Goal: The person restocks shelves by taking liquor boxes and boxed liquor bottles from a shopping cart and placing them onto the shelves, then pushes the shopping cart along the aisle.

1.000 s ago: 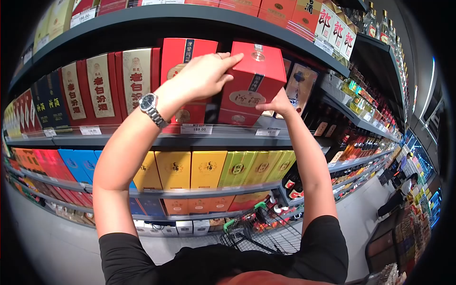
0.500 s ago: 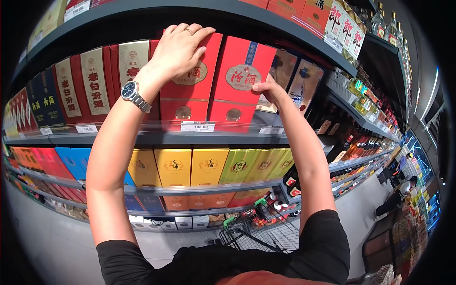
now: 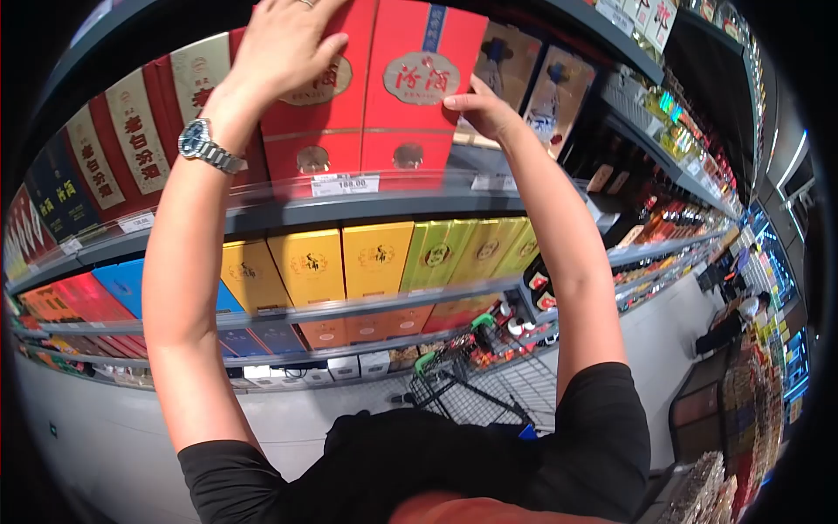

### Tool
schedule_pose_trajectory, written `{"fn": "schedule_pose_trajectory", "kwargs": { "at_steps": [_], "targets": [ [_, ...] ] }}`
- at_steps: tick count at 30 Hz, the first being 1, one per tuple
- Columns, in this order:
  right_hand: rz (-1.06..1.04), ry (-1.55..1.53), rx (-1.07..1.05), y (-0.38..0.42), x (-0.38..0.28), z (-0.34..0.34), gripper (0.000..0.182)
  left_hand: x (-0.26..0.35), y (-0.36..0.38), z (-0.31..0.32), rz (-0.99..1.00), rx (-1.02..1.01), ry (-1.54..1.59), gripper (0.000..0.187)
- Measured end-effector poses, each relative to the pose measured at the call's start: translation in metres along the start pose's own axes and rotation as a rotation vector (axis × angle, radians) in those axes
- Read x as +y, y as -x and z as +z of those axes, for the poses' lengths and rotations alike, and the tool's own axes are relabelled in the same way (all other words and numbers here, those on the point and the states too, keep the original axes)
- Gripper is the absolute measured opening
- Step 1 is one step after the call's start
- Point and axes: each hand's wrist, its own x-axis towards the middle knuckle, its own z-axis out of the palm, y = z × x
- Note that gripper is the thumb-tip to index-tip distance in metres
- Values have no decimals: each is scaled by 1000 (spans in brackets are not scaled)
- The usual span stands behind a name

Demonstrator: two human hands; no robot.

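Note:
Two tall red liquor boxes with silver oval labels stand side by side on a shelf in front of me. My left hand [image 3: 292, 44] lies against the upper front of the left red box [image 3: 340, 118], with its thumb stretched out and its fingertips cut off by the top of the view. My right hand [image 3: 484, 111] holds the side edge of the right red box [image 3: 428, 118]. Its thumb presses on the front beside the label, and the other fingers are mostly hidden behind the side. A price tag [image 3: 346, 185] sits on the shelf edge below the boxes.
Red-and-cream boxes [image 3: 140, 131] stand to the left, and boxed bottles [image 3: 548, 105] to the right. Yellow boxes [image 3: 378, 258] and green boxes [image 3: 436, 253] fill the shelf below. A wire shopping cart [image 3: 476, 384] stands low at the right, and a person [image 3: 738, 323] is farther down the aisle.
The view has shifted, so the boxes and my hands sit higher and farther left. The gap between the two red boxes has narrowed to a thin seam, with my hands still on them.

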Motion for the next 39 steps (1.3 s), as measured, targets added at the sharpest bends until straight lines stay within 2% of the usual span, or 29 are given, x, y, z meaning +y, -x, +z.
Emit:
{"fn": "schedule_pose_trajectory", "kwargs": {
  "at_steps": [2,3,5,6,7,8,9,10,11,12,14,15,17,18,20,21,22,23,25,27,29,33,36,39],
  "targets": [
    [-12,68,23,15,-8,7,95,-1,1,0,38,40,-6,53],
    [-142,113,87,25,-8,14,91,-3,3,3,71,72,-29,55],
    [-234,330,101,51,-7,8,83,10,13,4,47,118,-54,61],
    [-383,378,200,71,-7,13,90,17,18,2,6,86,-68,64],
    [-529,437,297,91,-8,16,98,-1,23,26,181,160,-64,67],
    [-453,583,311,117,-10,4,117,11,40,27,48,130,137,52],
    [-380,713,417,153,-25,17,111,23,64,25,7,36,211,50],
    [-373,793,468,185,-23,17,110,52,80,21,133,175,143,49],
    [-371,878,516,212,-22,13,108,80,103,17,129,143,209,54],
    [-321,876,582,243,-16,6,107,100,137,19,20,6,296,57],
    [-194,829,732,310,5,-8,107,133,204,36,53,-202,449,55],
    [-15,690,839,347,16,-12,108,147,236,51,77,-343,548,55],
    [31,772,1063,427,52,-26,77,183,302,76,-71,-739,749,52],
    [211,756,1155,471,64,-24,74,201,344,92,-171,-862,853,50],
    [522,706,1313,556,86,-7,69,228,402,95,-179,-1199,778,45],
    [655,671,1378,594,97,9,66,236,438,104,-146,-1282,810,47],
    [779,541,1424,628,105,30,67,247,460,105,-193,-1328,856,48],
    [892,405,1465,659,113,53,69,257,459,102,-170,-1398,887,50],
    [1145,307,1537,717,139,101,70,271,468,106,-114,-1370,955,52],
    [1193,179,1574,735,149,153,71,279,453,116,-36,-1367,989,52],
    [1381,186,1623,745,169,190,73,286,428,127,50,-1358,1021,53],
    [1456,-5,1682,792,226,237,77,303,389,145,223,-1391,894,53],
    [1473,-58,1717,797,230,245,78,315,379,149,261,-1333,844,55],
    [1546,5,1627,807,232,244,80,326,385,146,313,-1395,884,56]
  ]
}}
